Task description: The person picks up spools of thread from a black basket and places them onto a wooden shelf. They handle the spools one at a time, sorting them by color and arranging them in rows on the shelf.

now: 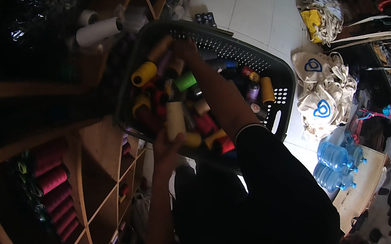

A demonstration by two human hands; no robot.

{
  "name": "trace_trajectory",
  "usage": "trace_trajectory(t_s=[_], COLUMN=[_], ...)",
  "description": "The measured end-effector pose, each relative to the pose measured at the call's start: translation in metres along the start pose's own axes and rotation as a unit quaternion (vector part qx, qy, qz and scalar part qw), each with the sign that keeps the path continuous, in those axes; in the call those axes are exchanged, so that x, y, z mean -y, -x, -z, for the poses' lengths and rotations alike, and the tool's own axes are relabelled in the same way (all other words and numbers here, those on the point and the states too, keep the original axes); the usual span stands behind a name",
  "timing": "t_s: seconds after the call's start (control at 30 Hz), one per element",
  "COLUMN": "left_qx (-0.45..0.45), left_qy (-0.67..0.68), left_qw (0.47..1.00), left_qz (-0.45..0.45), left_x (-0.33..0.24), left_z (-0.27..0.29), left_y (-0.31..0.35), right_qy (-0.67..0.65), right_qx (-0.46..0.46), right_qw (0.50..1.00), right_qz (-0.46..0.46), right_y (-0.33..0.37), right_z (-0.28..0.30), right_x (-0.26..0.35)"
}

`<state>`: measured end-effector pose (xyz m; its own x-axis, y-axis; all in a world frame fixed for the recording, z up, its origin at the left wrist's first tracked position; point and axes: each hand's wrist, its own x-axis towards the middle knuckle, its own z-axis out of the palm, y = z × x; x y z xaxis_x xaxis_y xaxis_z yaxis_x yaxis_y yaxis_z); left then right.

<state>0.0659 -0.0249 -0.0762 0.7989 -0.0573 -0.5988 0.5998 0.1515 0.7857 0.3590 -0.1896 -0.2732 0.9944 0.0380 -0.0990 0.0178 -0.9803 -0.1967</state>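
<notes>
A dark plastic basket (285, 74) with perforated walls holds a jumble of thread spools. My left hand (165, 151) is wrapped round a cream thread spool (174, 118), which stands nearly upright over the basket's near left side. My right hand (185, 50) reaches down into the far end of the basket, close to a brown-orange spool (160, 50). Its fingers are dark and blurred, so their grip does not show. Between my arms lie a bright green spool (184, 81) and a yellow spool (143, 73). A golden spool (266, 89) leans at the right wall.
Wooden shelves (80, 179) on the left hold a row of magenta spools (53, 179). White cones (98, 32) lie at the upper left. Right of the basket, cream cloth bags (321, 94) are piled on the tiled floor, with blue water bottles (332, 156) nearer me.
</notes>
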Motion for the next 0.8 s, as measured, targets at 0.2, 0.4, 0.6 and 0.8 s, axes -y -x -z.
trace_trajectory(t_s=[0.2, 0.4, 0.6, 0.8], left_qx=[-0.015, -0.043, -0.03, -0.033], left_qy=[0.065, 0.256, 0.24, 0.107], left_qw=[0.996, 0.964, 0.959, 0.981], left_qz=[-0.064, -0.056, -0.147, -0.161], left_x=[0.029, 0.001, -0.022, -0.05], left_z=[0.025, 0.027, 0.041, 0.041], left_y=[-0.008, 0.002, 0.005, 0.012], right_qy=[-0.029, -0.214, -0.436, -0.44], right_qx=[-0.104, 0.059, -0.274, -0.381], right_qw=[0.994, 0.973, 0.857, 0.807], right_qz=[-0.006, 0.064, 0.031, -0.098], right_y=[0.004, 0.022, 0.09, 0.19], right_z=[0.001, 0.067, 0.123, 0.177], right_x=[-0.009, -0.016, -0.039, -0.081])
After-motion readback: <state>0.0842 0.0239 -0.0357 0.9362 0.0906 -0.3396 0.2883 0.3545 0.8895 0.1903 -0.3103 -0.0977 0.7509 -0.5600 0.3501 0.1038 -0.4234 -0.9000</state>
